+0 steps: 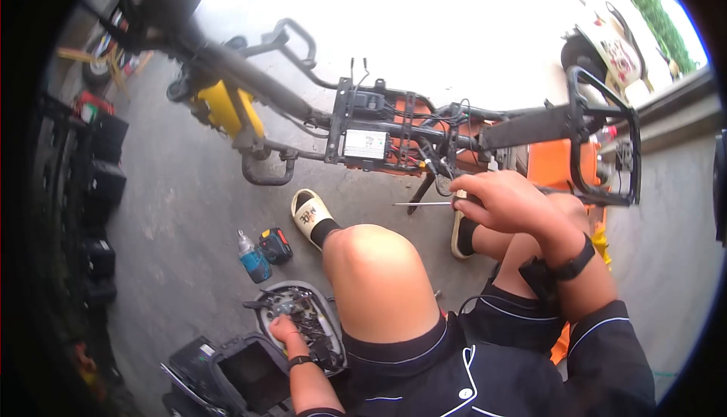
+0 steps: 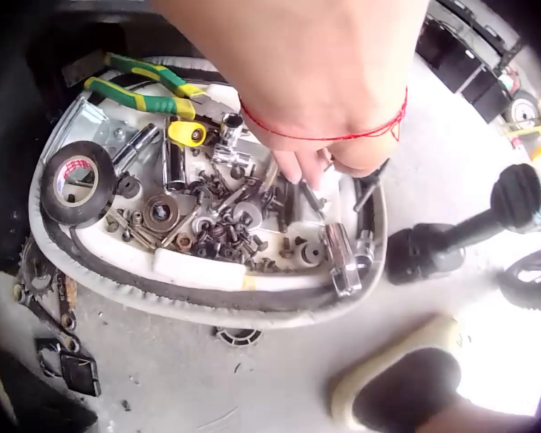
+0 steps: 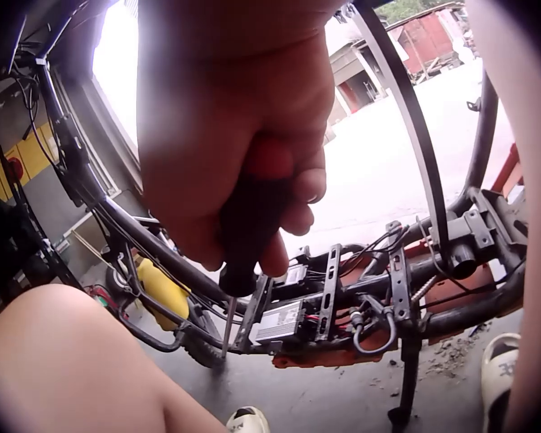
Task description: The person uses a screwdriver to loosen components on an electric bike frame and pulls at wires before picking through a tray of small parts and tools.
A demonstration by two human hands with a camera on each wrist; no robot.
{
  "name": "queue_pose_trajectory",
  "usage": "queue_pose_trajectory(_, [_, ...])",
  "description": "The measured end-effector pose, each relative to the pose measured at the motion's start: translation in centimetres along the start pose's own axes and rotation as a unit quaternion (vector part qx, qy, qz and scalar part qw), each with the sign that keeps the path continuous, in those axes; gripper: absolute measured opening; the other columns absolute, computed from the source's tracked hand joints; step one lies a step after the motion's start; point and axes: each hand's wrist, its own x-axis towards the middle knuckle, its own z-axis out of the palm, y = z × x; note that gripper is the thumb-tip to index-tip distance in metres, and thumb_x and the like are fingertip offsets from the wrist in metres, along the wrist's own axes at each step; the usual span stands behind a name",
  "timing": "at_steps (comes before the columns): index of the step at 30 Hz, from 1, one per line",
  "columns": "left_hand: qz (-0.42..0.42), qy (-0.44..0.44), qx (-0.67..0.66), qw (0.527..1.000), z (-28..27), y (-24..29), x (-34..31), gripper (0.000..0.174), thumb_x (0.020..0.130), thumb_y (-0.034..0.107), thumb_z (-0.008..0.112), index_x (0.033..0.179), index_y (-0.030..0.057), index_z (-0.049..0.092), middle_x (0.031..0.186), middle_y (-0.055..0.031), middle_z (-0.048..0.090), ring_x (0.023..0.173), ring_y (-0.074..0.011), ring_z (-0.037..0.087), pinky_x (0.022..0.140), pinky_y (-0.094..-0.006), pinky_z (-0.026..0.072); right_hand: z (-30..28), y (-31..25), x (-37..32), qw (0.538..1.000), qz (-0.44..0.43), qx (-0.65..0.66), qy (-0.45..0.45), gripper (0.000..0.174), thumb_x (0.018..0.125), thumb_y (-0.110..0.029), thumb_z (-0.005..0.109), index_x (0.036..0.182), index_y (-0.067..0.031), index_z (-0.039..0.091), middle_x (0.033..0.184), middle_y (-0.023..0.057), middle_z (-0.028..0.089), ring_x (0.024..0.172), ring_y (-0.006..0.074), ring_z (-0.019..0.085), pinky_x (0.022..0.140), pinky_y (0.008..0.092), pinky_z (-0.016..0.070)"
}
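Observation:
My right hand (image 1: pixel 503 201) grips a screwdriver by its black and red handle (image 3: pixel 252 221). In the head view its thin shaft (image 1: pixel 420 204) points left, just in front of the bare vehicle frame (image 1: pixel 454 141). Lower down, my left hand (image 2: pixel 320 117) reaches into a shallow tray (image 2: pixel 162 293) with a padded grey rim. Its fingertips are down among loose screws (image 2: pixel 239 239), bolts and washers; I cannot tell whether they pinch a piece. Around them lie chrome sockets (image 2: pixel 343 259), a roll of black tape (image 2: pixel 77 184) and green-and-yellow pliers (image 2: pixel 144 101).
A blue cordless driver (image 1: pixel 254 258) and a battery pack (image 1: pixel 275 245) are on the concrete floor beside the tray. A silver controller box (image 1: pixel 366 144) with wires is mounted on the frame. Black boxes (image 1: pixel 106 182) line the left side, and a scooter (image 1: pixel 609 53) stands outside.

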Motion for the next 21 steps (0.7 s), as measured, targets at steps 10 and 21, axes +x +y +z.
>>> queue_pose_trajectory(10, [0.034,-0.096,0.02,0.995,-3.3,8.5,-0.3,0.008,0.077,0.002,0.063,0.085,-0.0014,0.061,0.074,-0.0098,0.065,0.063,-0.015,0.062,0.061,-0.0282,0.0531,-0.5,0.7,-1.5,0.998,0.016,0.049,0.035,0.029,0.09,-0.03,0.059,0.104,-0.0052,0.066,0.091,0.02,0.07,0.089,0.0369,0.068,0.08,0.0467,0.0524])
queue_pose_trajectory(21, [0.322,-0.403,-0.195,0.834,-11.7,40.1,-17.8,0.016,0.103,0.022,0.052,0.108,0.0063,0.055,0.096,-0.0041,0.061,0.079,-0.0125,0.06,0.075,-0.0304,0.0518,-1.5,1.3,-2.7,0.991,0.095,0.074,0.054,0.032,0.09,-0.031,0.059,0.108,-0.006,0.067,0.094,0.0195,0.07,0.093,0.0373,0.067,0.084,0.0468,0.0516])
